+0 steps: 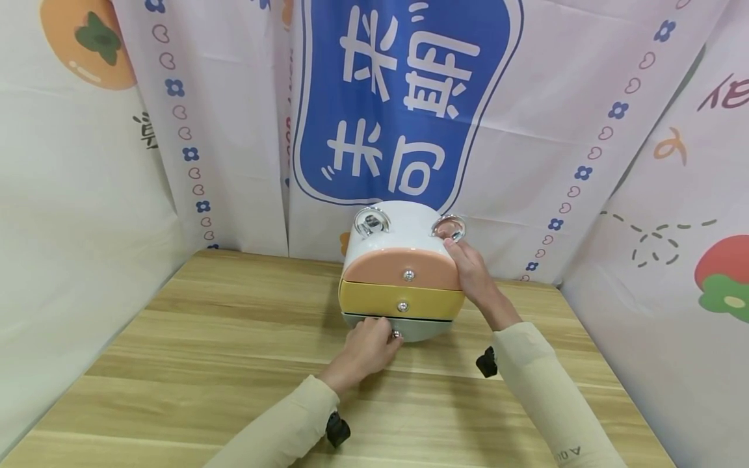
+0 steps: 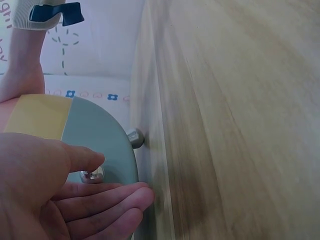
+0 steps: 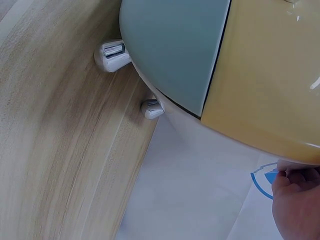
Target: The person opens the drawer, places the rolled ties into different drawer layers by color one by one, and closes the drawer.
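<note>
A rounded drawer box (image 1: 406, 221) with a white shell stands at the back of the table. Stacked in its front are a pink drawer (image 1: 380, 266), a yellow drawer (image 1: 368, 297) and a grey-green drawer (image 1: 427, 329), each with a shiny round knob. Along the top of the grey-green drawer runs a thin dark gap. At that lowest drawer my left hand (image 1: 367, 344) pinches the knob (image 2: 93, 175) between thumb and forefinger. My right hand (image 1: 475, 276) grips the box's right side, thumb up near the ring-shaped ear; its fingers curl against the side in the right wrist view.
Two ring-shaped silver ears (image 1: 372, 222) stick up from the box top. Short metallic feet (image 3: 112, 56) hold the box off the wooden table (image 1: 234, 351). Close behind it hangs a printed white cloth (image 1: 234, 162), with further cloth walls on both sides.
</note>
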{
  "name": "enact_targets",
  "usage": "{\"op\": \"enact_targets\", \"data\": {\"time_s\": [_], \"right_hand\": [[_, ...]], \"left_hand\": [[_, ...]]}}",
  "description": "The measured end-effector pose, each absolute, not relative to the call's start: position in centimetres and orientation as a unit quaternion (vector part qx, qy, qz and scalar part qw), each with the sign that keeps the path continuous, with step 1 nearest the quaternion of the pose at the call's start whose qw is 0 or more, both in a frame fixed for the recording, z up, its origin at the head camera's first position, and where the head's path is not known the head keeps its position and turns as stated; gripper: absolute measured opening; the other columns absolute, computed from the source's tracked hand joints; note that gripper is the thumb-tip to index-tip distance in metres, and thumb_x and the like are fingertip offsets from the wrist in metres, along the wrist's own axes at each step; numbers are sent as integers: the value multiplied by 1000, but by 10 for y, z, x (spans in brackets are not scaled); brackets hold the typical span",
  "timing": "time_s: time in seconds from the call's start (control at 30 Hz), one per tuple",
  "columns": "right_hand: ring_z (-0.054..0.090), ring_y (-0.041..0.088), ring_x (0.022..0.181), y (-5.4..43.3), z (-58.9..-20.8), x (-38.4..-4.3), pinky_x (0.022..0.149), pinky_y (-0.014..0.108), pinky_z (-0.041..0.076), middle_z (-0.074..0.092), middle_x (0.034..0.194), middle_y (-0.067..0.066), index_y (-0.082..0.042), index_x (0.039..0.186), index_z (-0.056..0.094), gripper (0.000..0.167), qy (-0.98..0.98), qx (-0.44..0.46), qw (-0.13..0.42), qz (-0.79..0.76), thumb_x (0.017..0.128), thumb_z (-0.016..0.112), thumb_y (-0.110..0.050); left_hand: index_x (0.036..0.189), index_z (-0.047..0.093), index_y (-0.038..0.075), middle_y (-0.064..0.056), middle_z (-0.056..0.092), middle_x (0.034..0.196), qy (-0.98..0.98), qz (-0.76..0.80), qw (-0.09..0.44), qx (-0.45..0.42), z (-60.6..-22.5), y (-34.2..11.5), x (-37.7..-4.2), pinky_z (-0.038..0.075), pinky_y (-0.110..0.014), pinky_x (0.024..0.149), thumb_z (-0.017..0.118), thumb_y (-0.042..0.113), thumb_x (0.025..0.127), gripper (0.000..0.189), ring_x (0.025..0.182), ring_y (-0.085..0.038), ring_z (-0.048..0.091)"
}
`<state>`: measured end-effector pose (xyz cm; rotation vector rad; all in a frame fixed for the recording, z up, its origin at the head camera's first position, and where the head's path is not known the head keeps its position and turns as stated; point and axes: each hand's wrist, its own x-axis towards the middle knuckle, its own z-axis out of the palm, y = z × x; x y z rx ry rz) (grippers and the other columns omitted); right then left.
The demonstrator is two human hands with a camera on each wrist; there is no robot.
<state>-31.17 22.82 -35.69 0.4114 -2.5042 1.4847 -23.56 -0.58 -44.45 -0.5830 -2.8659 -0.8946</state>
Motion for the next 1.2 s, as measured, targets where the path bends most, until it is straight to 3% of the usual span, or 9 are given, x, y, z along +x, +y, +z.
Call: {"op": "enact_targets", "data": {"time_s": [0.97,1.2], "right_hand": [[58,30,113,226,-357,-310,101,41,44,63,129,22,-6,147,55,62,-855,129,110,490,110,36,-52],[58,34,121,234,-348,-309,109,51,44,61,136,24,-7,155,48,65,-869,130,87,469,110,38,-53]], "left_hand": [[63,41,19,4,40,56,-947,-269,20,-176,-442,-7,-242,38,-32,49,71,32,99,49,51,-15,44],[67,55,14,-2,52,61,-947,-248,2,-204,-436,-17,-234,43,-32,48,75,33,96,39,54,-17,50]]}}
